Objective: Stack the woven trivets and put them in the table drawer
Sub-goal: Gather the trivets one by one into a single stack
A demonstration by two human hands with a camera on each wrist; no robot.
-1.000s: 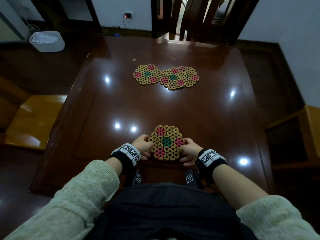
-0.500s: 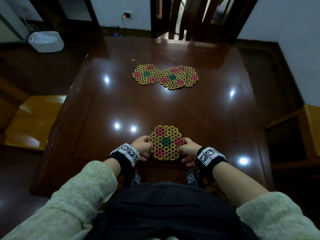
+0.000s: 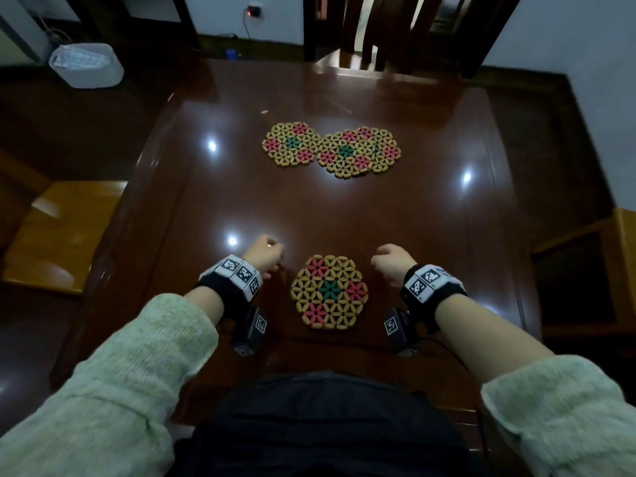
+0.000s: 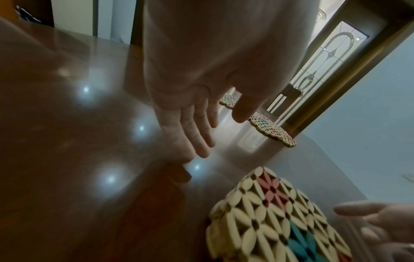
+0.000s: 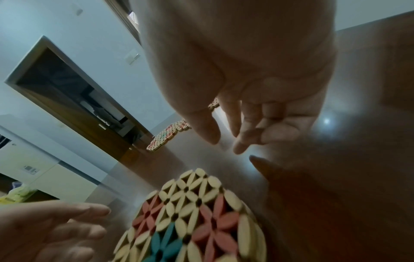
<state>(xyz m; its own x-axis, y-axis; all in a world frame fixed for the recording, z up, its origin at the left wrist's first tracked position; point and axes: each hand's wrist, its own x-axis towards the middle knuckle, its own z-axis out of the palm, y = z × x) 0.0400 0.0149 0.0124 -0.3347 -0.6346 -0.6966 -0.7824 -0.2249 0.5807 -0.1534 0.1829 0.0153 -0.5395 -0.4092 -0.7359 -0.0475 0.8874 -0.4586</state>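
A dark, glossy wooden table carries all the woven trivets; no drawer shows in any view. The only container in sight is a white bin on the floor beyond the table's far left corner, its contents too blurred to tell. The near trivet, hexagonal with tan petals, pink flowers and a green centre, lies flat close to the table's near edge, about midway along it. The left hand hangs above the table just left of this trivet and apart from it; the left wrist view shows its fingers straight and spread, grasping nothing. The right hand hangs just right of the same trivet, likewise clear of it; the right wrist view shows its fingers loosely bent and empty. The near trivet thus lies between the two released hands, touched by neither. Toward the table's far edge lies a single far-left trivet, its right rim touching or slightly under a far-right pair of trivets that overlap one another. Both wrists bear black bands with printed square markers.
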